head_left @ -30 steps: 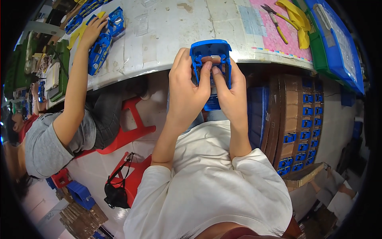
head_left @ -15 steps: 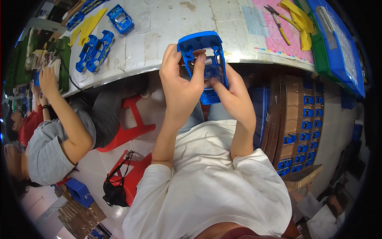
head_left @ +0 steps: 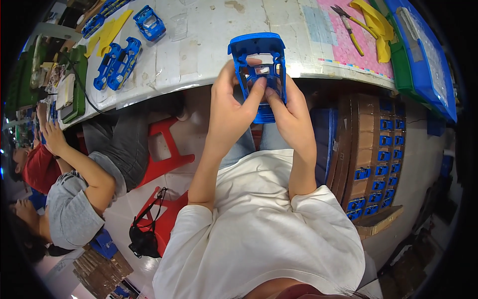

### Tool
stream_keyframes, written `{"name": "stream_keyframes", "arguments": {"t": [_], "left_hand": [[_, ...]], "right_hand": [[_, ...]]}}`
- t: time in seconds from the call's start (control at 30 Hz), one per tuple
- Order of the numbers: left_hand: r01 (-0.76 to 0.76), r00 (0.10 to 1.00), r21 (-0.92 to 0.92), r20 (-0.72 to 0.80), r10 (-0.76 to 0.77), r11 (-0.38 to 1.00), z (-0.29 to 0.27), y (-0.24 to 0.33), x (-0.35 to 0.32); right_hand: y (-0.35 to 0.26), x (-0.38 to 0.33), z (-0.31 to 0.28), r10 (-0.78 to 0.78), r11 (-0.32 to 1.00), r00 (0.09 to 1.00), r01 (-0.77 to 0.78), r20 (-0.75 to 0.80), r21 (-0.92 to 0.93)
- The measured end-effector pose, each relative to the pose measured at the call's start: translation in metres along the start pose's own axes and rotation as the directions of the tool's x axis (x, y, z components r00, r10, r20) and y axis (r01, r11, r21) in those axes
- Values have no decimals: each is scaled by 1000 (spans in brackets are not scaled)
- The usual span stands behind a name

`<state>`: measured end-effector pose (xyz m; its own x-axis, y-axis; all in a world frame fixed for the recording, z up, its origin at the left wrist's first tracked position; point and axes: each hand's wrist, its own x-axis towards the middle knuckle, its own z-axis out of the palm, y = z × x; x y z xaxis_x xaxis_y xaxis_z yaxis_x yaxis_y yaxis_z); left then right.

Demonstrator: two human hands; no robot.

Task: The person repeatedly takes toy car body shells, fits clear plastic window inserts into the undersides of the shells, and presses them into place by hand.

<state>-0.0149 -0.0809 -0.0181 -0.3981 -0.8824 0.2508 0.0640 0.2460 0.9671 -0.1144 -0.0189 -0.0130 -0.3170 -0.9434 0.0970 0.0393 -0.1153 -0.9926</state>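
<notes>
A blue plastic toy car body (head_left: 257, 45) is held up in front of me, near the table's front edge, its hollow underside facing me. My left hand (head_left: 233, 107) grips its left side, with the thumb reaching into the shell. On the right side, my right hand (head_left: 294, 112) is closed round it, its thumb also pressed inside, close to the left thumb. The fingers behind the shell are mostly hidden. More blue car bodies lie on the table at the far left: one by itself (head_left: 149, 24) and a pair side by side (head_left: 117, 64).
Pliers with yellow handles (head_left: 352, 31) and a yellow cloth (head_left: 381, 30) lie right of centre, beside a blue bin (head_left: 423, 55). Below stands a cardboard box (head_left: 366, 174) with rows of blue car bodies. A co-worker (head_left: 74, 209) sits left, near a red stool (head_left: 167, 144).
The car body has shifted slightly right and away from me and turned straighter. Both thumbs have come closer together inside it. The co-worker at left has leaned back.
</notes>
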Motion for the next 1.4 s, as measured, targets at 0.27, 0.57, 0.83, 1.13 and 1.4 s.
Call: {"name": "stream_keyframes", "arguments": {"t": [0.27,0.57,0.83,1.13,1.4], "left_hand": [[100,994,-100,56,-95,990,0,-5,-5],[166,985,-185,70,-155,969,2,-1,-9],[228,973,-396,129,-192,890,7,-1,-20],[200,980,-417,93,-177,887,11,-2,-20],[171,984,-431,33,-174,886,17,-3,-16]], "right_hand": [[-1,1,5,-26,1000,999,26,-45,-10],[-1,-4,2,78,997,996,-77,-41,13],[0,-1,4,-12,1000,996,12,-86,1],[2,-2,2,-11,1000,996,10,-84,-8],[1,-1,6,-96,995,989,93,-112,-36]]}}
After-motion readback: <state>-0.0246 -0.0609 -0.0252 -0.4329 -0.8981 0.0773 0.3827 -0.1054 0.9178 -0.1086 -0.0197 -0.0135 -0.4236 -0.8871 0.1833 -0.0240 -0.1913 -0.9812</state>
